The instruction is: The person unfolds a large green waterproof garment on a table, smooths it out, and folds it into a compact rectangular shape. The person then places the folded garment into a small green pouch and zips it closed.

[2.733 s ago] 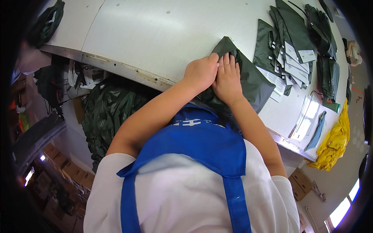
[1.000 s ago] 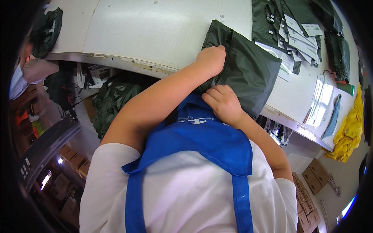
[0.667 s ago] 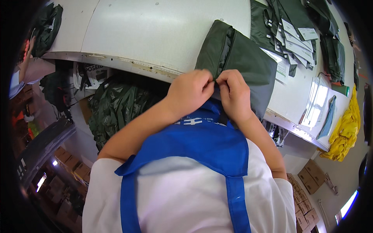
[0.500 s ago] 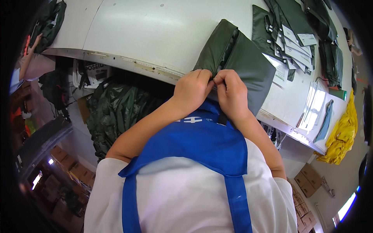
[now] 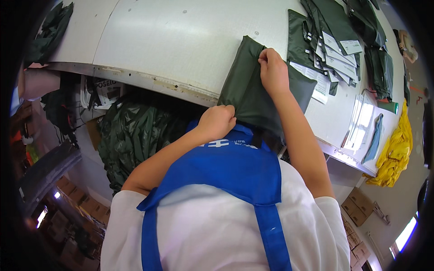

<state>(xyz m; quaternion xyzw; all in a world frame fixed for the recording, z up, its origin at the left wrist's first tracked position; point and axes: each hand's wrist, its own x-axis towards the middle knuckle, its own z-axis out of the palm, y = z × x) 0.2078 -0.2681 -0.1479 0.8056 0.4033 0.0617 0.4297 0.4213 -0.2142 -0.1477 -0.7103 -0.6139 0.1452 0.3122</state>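
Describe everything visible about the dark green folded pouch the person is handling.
The dark green pouch looks like smooth, slightly shiny synthetic fabric, folded flat into a rough rectangle. It lies at the near edge of the white table, partly overhanging it. The left hand grips its near end; the right hand pinches its far end.

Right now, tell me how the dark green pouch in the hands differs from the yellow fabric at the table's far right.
The dark green pouch lies flat and folded on the white table, gripped by the left hand and right hand. The yellow fabric hangs crumpled off the table's edge, untouched. Both look like thin, soft material.
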